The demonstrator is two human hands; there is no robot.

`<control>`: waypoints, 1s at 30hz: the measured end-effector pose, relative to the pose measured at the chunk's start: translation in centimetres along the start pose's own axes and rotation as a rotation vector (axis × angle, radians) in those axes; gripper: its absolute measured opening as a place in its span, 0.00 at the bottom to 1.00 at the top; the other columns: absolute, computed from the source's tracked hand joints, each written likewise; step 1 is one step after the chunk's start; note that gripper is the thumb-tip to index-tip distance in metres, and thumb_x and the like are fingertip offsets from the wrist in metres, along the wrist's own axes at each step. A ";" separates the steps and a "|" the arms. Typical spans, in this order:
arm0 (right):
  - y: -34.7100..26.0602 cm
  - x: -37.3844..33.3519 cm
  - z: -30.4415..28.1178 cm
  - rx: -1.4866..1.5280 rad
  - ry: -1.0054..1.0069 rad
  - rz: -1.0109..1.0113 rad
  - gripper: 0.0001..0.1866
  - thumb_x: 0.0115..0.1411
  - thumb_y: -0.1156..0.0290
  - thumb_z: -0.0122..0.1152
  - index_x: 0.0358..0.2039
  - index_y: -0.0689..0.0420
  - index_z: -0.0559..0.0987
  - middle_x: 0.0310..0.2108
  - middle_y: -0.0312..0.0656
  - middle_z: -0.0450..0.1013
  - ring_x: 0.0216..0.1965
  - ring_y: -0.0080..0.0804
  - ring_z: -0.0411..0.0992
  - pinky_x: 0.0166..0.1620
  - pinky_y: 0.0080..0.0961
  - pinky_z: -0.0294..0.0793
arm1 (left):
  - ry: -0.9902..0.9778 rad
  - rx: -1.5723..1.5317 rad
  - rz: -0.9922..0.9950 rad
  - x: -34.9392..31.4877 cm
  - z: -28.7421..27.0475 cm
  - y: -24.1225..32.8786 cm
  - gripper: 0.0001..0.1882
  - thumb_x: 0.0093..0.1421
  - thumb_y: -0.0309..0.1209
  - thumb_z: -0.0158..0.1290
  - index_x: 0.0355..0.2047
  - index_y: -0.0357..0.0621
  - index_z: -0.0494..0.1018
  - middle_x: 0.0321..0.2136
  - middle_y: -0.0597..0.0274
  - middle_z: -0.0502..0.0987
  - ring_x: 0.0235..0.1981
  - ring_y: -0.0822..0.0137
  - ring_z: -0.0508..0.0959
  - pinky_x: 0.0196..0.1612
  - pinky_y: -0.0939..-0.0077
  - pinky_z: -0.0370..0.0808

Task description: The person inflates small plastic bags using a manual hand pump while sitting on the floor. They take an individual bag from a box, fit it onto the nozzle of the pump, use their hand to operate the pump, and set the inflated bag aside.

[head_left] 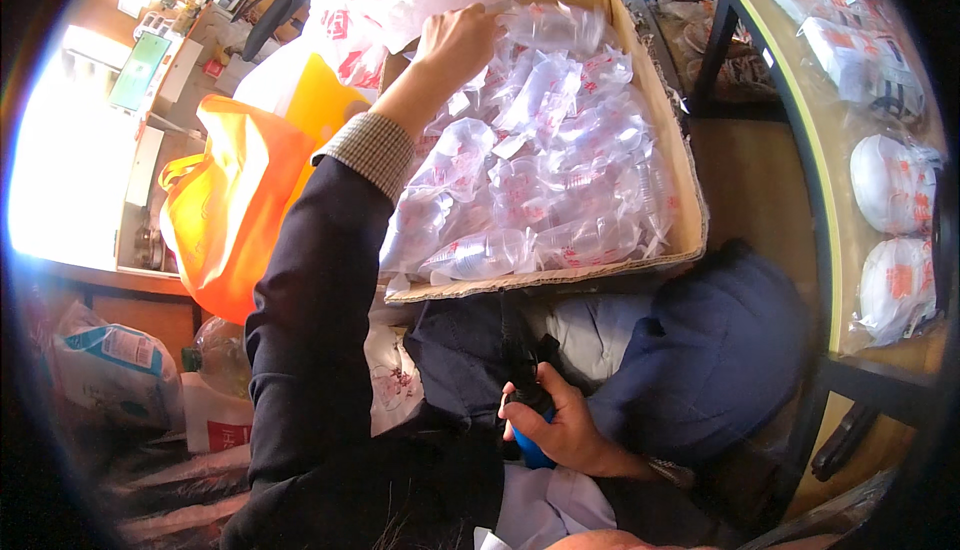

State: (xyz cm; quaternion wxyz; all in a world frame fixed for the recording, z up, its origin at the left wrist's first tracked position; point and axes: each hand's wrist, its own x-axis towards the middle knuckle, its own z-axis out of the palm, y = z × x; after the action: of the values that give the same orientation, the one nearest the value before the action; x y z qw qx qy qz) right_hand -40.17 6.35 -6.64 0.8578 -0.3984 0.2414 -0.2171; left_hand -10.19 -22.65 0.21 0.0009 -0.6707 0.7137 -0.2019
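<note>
A shallow cardboard box (692,190) sits in front of me, filled with clear plastic packets (520,190) printed in red. Ridged clear cup-like pieces show inside several of them. My left hand (455,45) reaches over the box's far left corner, its fingers pinched at the end of a clear plastic packet (555,28) that looks slightly blurred. Down at my lap, my right hand (570,435) is curled round a blue object (537,447); most of it is hidden behind the fingers, so its kind does not show.
An orange bag (235,210) stands left of the box, with a white plastic bag behind it. On the right, a shelf (800,130) carries wrapped white packages (890,185). Dark blue fabric (720,350) lies beside my lap. Lower left are a wrapped pack (115,370) and a clear bottle (220,355).
</note>
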 end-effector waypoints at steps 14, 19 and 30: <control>0.8 0.0 0.2 0.075 0.016 0.019 0.11 0.58 0.69 0.60 0.37 0.62 0.71 0.26 0.38 0.72 0.25 0.20 0.72 0.30 0.21 0.73 | 0.037 -0.475 -0.171 -3.5 -1.4 -3.3 0.28 0.50 0.30 0.63 0.53 0.51 0.68 0.52 0.49 0.66 0.50 0.53 0.73 0.48 0.63 0.75; 0.7 0.0 0.7 0.090 0.021 0.015 0.11 0.59 0.69 0.58 0.38 0.61 0.71 0.27 0.38 0.72 0.25 0.21 0.72 0.31 0.20 0.73 | 0.158 -0.813 -0.281 -9.2 -2.7 -7.2 0.17 0.55 0.30 0.59 0.46 0.43 0.75 0.45 0.54 0.72 0.42 0.61 0.78 0.44 0.69 0.75; 1.3 0.3 2.2 0.182 0.002 0.036 0.10 0.59 0.74 0.56 0.41 0.61 0.70 0.29 0.39 0.72 0.26 0.24 0.72 0.32 0.22 0.74 | -0.005 -0.685 -1.219 -42.9 9.5 -21.1 0.19 0.53 0.41 0.58 0.35 0.36 0.77 0.24 0.59 0.79 0.29 0.70 0.77 0.35 0.73 0.74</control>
State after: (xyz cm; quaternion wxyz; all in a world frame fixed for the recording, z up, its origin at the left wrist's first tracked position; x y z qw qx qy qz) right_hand -38.41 8.22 -6.53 0.8940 -0.3140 0.2287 -0.2232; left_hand 16.89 15.36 -13.96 -0.3226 -0.9144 0.2338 0.0716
